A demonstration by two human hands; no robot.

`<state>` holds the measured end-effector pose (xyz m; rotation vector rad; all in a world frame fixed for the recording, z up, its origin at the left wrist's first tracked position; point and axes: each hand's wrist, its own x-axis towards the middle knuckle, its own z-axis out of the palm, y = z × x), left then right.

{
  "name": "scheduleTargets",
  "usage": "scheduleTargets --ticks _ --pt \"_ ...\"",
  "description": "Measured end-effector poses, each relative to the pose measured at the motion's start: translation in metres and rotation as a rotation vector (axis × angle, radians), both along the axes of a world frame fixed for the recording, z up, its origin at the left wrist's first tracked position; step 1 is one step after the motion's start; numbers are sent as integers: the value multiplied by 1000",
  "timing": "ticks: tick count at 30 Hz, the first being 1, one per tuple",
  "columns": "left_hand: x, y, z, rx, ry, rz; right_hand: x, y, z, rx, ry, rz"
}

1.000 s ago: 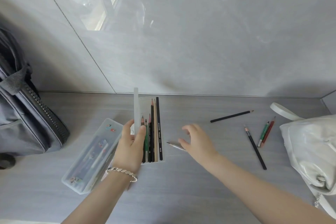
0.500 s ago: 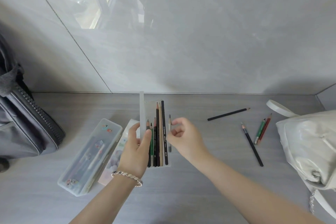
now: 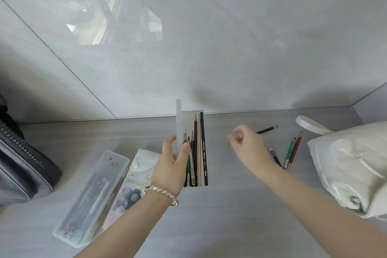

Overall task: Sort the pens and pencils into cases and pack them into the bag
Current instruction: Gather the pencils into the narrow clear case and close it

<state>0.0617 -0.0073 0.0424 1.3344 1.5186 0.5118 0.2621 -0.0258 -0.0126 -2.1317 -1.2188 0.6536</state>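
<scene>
A clear pencil case (image 3: 188, 120) lies open in the middle of the table, with several pencils (image 3: 202, 148) lined up inside. My left hand (image 3: 171, 163) grips its upright lid (image 3: 178, 123), thumb on the pencil side. My right hand (image 3: 247, 146) hovers to the right of the case, blurred, fingers loosely curled and holding nothing. Beyond it lie loose pencils: a black one (image 3: 267, 130), a dark one (image 3: 275, 157) partly hidden by my wrist, and a green one (image 3: 290, 153) beside a red one (image 3: 296, 150).
A closed translucent case (image 3: 92, 197) with pens lies at the left, partly on a printed soft pouch (image 3: 134, 182). A grey zippered bag (image 3: 23, 165) stands at the far left, a white bag (image 3: 351, 163) at the right. A wall runs close behind.
My right hand picked up a silver pencil, put it in the open case, let go and moved right toward the loose pencils. My left hand kept its hold on the lid.
</scene>
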Motion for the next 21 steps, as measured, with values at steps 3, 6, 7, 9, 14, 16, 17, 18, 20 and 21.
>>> scheduleTargets --ticks 3,6,7,9,14,16,17,18,20,21 --pt "9 4 2 12 -3 -24 46 14 -19 -334 -87 -97" --pt "14 4 2 29 -12 -49 50 26 -30 -396 -159 9" --pt "17 3 2 31 -11 -51 49 30 -32 -417 -180 15" --pt "20 2 2 29 6 -61 44 37 -33 -470 -197 -39" --pt "28 2 2 20 31 -95 42 34 -28 -475 -34 -191" --pt "32 3 1 22 37 -105 45 23 -21 -394 51 -185" --pt "33 3 1 25 38 -109 46 16 -18 -350 53 -182" --pt "34 3 0 29 40 -112 49 7 -15 -322 21 -176" --pt "36 1 1 37 38 -112 55 -14 -13 -322 -130 -151" --pt "37 0 1 36 30 -109 59 -23 -14 -345 -214 -130"
